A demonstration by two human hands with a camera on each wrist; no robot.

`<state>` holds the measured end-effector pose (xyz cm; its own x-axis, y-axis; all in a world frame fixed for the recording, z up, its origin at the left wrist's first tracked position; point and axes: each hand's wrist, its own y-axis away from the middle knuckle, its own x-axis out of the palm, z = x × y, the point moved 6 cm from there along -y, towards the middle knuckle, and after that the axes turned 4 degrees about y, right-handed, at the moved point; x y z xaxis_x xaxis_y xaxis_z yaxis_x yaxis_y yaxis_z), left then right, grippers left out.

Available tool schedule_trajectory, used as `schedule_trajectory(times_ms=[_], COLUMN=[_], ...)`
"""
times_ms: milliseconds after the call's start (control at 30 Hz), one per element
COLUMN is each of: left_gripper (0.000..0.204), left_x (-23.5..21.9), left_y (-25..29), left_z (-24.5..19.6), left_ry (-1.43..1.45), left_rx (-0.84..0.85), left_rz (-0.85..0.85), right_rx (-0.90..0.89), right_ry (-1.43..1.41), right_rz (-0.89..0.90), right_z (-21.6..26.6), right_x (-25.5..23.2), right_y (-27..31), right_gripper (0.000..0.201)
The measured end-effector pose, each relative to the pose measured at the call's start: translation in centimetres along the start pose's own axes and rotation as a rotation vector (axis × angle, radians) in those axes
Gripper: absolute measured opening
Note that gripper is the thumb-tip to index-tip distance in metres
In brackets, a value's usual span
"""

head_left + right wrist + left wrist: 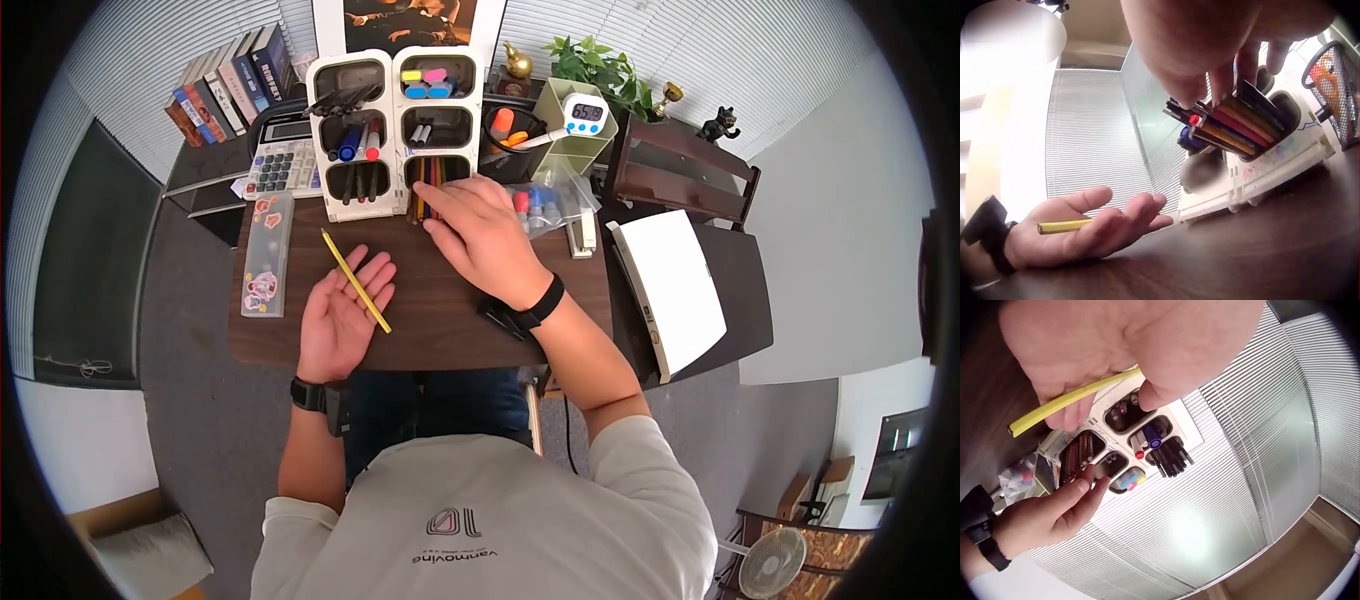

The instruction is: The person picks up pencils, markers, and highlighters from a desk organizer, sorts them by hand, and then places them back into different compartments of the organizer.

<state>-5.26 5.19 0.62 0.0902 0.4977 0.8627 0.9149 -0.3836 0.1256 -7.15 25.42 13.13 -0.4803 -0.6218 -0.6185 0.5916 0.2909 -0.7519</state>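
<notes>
My left hand (340, 315) lies palm up over the near part of the desk, a yellow pencil (348, 268) slanting across its palm and fingers. In the left wrist view the same pencil (1054, 410) runs below the palm, with one end by the thumb. At the lower right compartment of the white organizer (398, 190), my right hand (490, 240) reaches in from the right with fingers extended. Its fingertips are right at the ends of several coloured pencils (1247, 125) that stick out of that compartment; the hand partly hides them in the head view.
Other compartments hold black pens (343, 98), markers (350, 143) and highlighters (428, 90). A calculator (285, 165) and a stickered pencil case (266, 255) stand left. To the right are a mesh pen cup (492, 155), a bag of markers (550, 205) and a stapler (582, 238).
</notes>
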Motion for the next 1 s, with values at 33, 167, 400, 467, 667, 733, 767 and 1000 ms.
schedule_trajectory(times_ms=[33, 167, 400, 467, 667, 733, 767, 1000], left_gripper=[0.058, 0.058, 0.059, 0.060, 0.061, 0.061, 0.061, 0.061], left_x=[0.0, -0.4, 0.1, 0.0, 0.1, 0.2, 0.3, 1.6], left_y=[0.0, 0.0, 0.1, 0.0, 0.0, 0.0, 0.0, 0.4], left_z=[0.0, 0.1, -0.1, 0.0, 0.2, 0.2, 0.2, 0.7], left_ry=[0.001, 0.020, 0.011, 0.008, -0.031, -0.039, -0.063, -0.186], left_rx=[0.002, 0.008, 0.003, -0.002, -0.021, -0.028, -0.031, -0.015], left_rz=[0.000, -0.003, 0.010, 0.016, 0.032, 0.025, 0.031, 0.097], right_rx=[-0.015, -0.141, -0.196, -0.210, -0.186, -0.182, -0.182, -0.107], right_ry=[0.000, -0.180, -0.494, -0.512, -0.526, -0.533, -0.540, -0.512], right_rz=[-0.015, 0.093, 0.556, 0.531, 0.628, 0.625, 0.624, 0.673], right_z=[0.1, 2.2, 6.0, 6.0, 5.7, 6.0, 6.3, 6.4], right_x=[-0.2, -0.1, 4.2, 4.4, 4.3, 4.8, 5.1, 5.8], right_y=[0.0, 0.7, 4.3, 4.4, 4.5, 5.0, 5.2, 5.6], right_gripper=[0.032, 0.032, 0.026, 0.025, 0.038, 0.039, 0.041, 0.035])
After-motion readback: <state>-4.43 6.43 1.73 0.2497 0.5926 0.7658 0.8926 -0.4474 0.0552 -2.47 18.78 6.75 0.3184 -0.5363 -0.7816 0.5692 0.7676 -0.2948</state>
